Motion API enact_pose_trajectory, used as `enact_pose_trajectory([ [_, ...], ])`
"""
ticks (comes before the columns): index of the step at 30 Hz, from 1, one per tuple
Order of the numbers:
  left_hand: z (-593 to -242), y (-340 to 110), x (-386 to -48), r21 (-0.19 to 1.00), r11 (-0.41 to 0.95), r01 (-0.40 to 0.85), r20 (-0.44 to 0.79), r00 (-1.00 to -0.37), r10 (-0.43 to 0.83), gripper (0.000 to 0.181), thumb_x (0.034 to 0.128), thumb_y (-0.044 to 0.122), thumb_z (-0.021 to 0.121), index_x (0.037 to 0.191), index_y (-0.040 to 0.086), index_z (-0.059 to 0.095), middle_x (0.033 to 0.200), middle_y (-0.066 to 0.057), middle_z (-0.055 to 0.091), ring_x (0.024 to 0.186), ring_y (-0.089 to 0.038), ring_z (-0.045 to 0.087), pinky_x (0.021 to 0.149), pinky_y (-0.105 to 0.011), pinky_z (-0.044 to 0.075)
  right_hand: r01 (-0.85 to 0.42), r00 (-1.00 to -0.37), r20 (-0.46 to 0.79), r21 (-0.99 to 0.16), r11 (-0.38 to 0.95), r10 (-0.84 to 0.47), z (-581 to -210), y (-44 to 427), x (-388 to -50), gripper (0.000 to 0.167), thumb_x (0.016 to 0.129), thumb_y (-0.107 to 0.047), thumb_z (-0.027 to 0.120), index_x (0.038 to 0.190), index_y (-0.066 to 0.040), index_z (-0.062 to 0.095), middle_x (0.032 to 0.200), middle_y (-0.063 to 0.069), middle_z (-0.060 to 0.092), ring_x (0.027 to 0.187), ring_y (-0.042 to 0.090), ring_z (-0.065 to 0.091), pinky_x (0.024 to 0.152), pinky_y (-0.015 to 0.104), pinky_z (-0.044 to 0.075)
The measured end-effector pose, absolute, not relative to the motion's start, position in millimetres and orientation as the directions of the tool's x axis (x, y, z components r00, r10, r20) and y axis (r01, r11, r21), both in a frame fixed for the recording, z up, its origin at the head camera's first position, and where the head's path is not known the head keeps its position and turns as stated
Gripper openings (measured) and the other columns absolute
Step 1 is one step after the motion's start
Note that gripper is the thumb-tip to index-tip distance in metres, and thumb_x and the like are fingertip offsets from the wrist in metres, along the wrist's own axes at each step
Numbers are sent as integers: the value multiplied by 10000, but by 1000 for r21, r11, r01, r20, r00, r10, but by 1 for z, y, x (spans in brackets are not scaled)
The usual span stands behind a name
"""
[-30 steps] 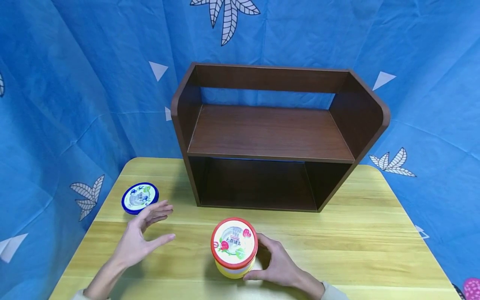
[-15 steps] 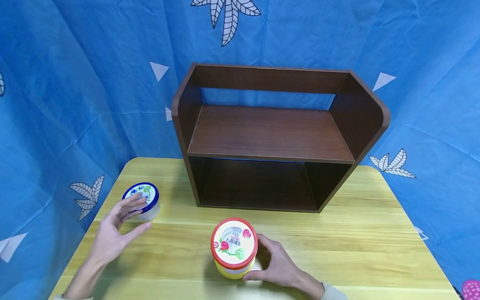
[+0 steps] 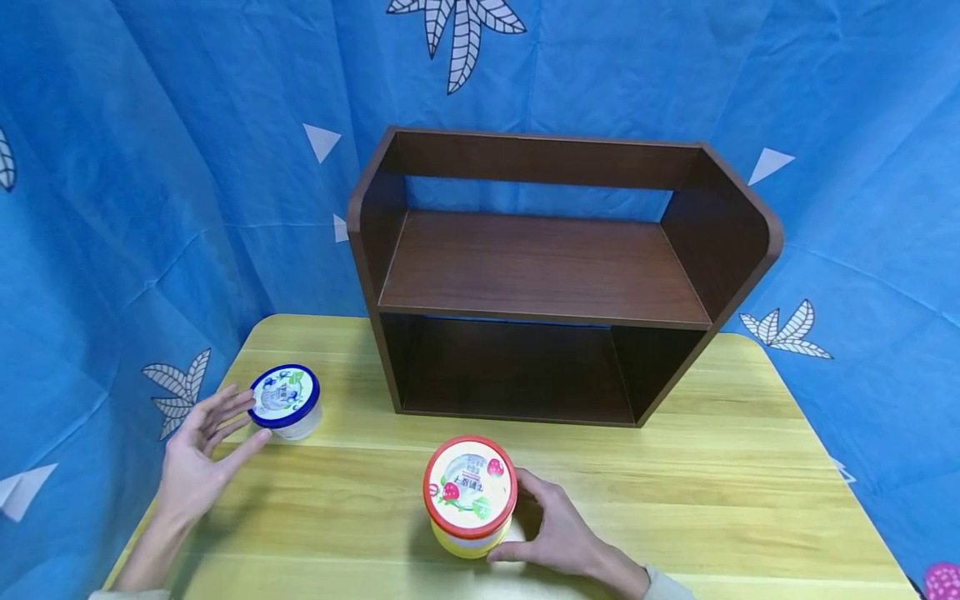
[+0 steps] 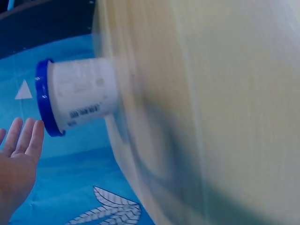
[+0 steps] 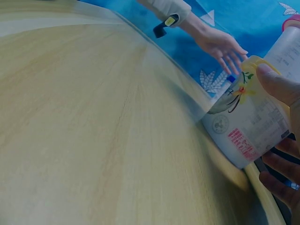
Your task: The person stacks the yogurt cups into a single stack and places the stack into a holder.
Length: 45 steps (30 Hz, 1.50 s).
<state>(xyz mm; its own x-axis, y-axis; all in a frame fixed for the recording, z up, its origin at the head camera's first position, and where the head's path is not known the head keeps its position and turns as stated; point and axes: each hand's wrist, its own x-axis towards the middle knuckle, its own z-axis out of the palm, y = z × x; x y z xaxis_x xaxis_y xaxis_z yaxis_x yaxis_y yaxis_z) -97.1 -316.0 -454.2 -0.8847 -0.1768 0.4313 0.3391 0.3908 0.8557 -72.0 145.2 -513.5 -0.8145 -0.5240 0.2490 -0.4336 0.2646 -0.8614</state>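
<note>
A white ice cream tub with a blue lid [image 3: 285, 396] stands upright on the left of the table. My left hand [image 3: 197, 467] is at its near left side, thumb and fingers spread apart; in the left wrist view the fingertips are close to the blue rim, and contact cannot be told. Nearer me, a red-lidded tub [image 3: 470, 487] with strawberries on its lid is stacked on a yellow-rimmed tub [image 5: 248, 117]. My right hand [image 3: 558, 529] holds the yellow-rimmed tub from the right, its thumb [image 5: 276, 86] at the rim and its fingers around the far side.
A dark brown two-level shelf [image 3: 543, 267] stands at the back of the wooden table [image 3: 712, 492], with nothing seen on either level. Behind hangs a blue cloth [image 3: 187, 167] with leaf prints. A pink round thing [image 3: 942, 580] shows at the lower right corner.
My left hand has moved left and slightly towards me, from in front of the blue-lidded tub to its left side, so the tub shows more fully. My right hand and the stacked tubs stay put.
</note>
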Motion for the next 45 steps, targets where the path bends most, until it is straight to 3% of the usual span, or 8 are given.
enact_pose_trajectory([
  [9, -466, -327, -104, 868, 459, 191, 344, -898, -275, 758, 823, -121, 815, 1499, -9, 490, 1277, 251, 629, 1158, 81, 623, 958, -42, 525, -443, -815, 254, -852, 278, -522, -515, 147, -72, 874, 731, -337, 987, 1477, -231, 545, 1397, -5, 711, 1261, 105, 677, 1079, 306, 574],
  [17, -474, -335, -110, 864, 482, 144, 294, -922, -251, 809, 860, -37, 828, 1546, -65, 400, 1294, 266, 553, 1172, 107, 570, 955, -16, 501, -460, -805, 274, -848, 263, -527, -515, 146, -72, 862, 730, -325, 989, 1467, -223, 553, 1380, 1, 719, 1255, 105, 680, 1065, 314, 584],
  [19, -476, -337, -112, 859, 498, 123, 263, -938, -224, 837, 882, 7, 827, 1567, -76, 353, 1329, 189, 555, 1161, 144, 536, 951, -5, 491, -461, -804, 276, -849, 259, -527, -515, 146, -72, 864, 731, -320, 989, 1470, -222, 552, 1382, 4, 719, 1260, 105, 679, 1065, 315, 585],
  [22, -478, -340, -116, 856, 511, 83, 206, -960, -189, 875, 909, 68, 821, 1594, -76, 296, 1432, -78, 559, 1130, 195, 483, 939, 10, 479, -458, -805, 272, -850, 260, -528, -515, 146, -72, 865, 732, -317, 988, 1472, -223, 550, 1385, 5, 717, 1263, 105, 677, 1063, 319, 586],
  [25, -479, -342, -120, 852, 522, 40, 146, -976, -164, 922, 932, 140, 815, 1623, -60, 238, 1529, -302, 465, 1110, 227, 423, 923, 27, 461, -450, -808, 264, -853, 262, -527, -514, 146, -73, 865, 733, -318, 987, 1474, -228, 548, 1390, 2, 714, 1265, 103, 675, 1066, 320, 585],
  [38, -483, -340, -131, 832, 554, -26, 77, -984, -162, 994, 920, 240, 837, 1636, -48, 209, 1536, -318, 444, 1095, 206, 353, 881, 43, 395, -455, -804, 269, -852, 259, -530, -515, 146, -73, 871, 732, -318, 988, 1477, -228, 546, 1391, -1, 714, 1265, 107, 674, 1075, 320, 577],
  [41, -482, -339, -132, 831, 555, -43, 58, -985, -164, 1005, 919, 250, 838, 1637, -47, 201, 1543, -319, 438, 1148, 121, 415, 880, 39, 390, -455, -804, 266, -851, 262, -531, -515, 146, -73, 874, 734, -322, 987, 1480, -229, 543, 1393, -2, 713, 1263, 110, 676, 1077, 320, 576],
  [45, -482, -339, -133, 839, 541, -66, 20, -988, -152, 1028, 914, 248, 843, 1637, -52, 177, 1568, -330, 410, 1350, -280, 510, 867, 34, 377, -448, -807, 258, -854, 265, -532, -515, 146, -73, 880, 736, -326, 985, 1488, -230, 538, 1396, -4, 712, 1260, 110, 676, 1079, 319, 574],
])
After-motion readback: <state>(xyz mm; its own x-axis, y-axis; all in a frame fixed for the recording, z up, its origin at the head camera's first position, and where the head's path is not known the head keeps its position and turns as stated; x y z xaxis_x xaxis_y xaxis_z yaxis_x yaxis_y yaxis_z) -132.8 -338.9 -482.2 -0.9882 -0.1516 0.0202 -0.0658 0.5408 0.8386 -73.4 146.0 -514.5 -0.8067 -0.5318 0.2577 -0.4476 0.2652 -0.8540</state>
